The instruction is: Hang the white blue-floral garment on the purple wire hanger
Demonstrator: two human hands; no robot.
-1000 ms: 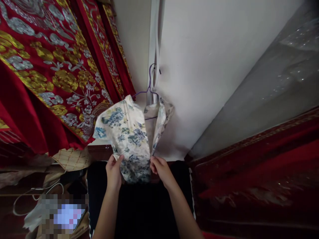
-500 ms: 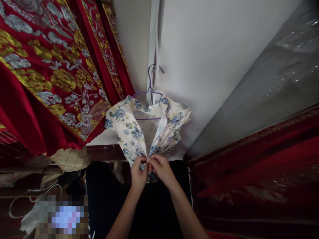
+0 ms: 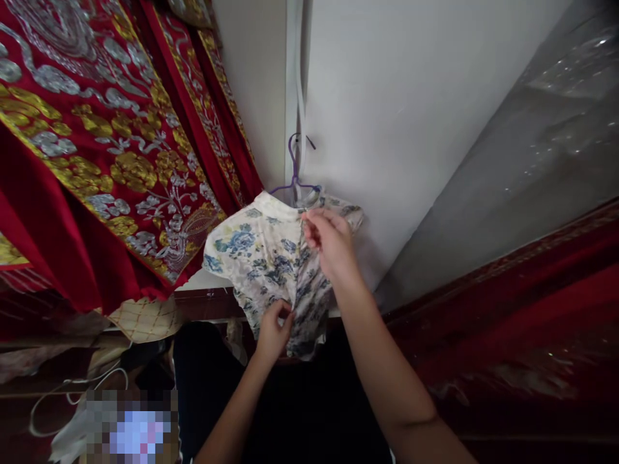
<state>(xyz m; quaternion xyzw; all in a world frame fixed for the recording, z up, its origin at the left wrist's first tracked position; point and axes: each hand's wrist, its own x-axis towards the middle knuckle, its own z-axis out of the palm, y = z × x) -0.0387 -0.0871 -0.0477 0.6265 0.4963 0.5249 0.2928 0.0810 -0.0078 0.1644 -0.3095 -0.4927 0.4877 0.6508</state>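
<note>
A white short-sleeved shirt [image 3: 256,258] with blue flowers hangs on a purple hanger [image 3: 294,182] against the wall. Its two front edges meet along the middle. Low on the front opening, my left hand [image 3: 275,332] pinches the shirt's edge between thumb and fingers. Up at the neckline, my right hand [image 3: 329,241] is closed on the shirt near the collar, its fingertips at the front edge. Whether a button or zip pull lies in those fingertips is too small to tell.
Red cloth [image 3: 130,129] with gold and silver embroidery hangs at the left. A white cable [image 3: 300,96] runs down the wall above the hanger. Shiny clear plastic [image 3: 570,116] covers the right side. At lower left are a pale checked object [image 3: 145,319] and a looped white cord [image 3: 46,399].
My right hand has moved from the low front opening up to the collar. The shirt's front, spread in a V before, is now drawn together. My left hand stays low on the opening.
</note>
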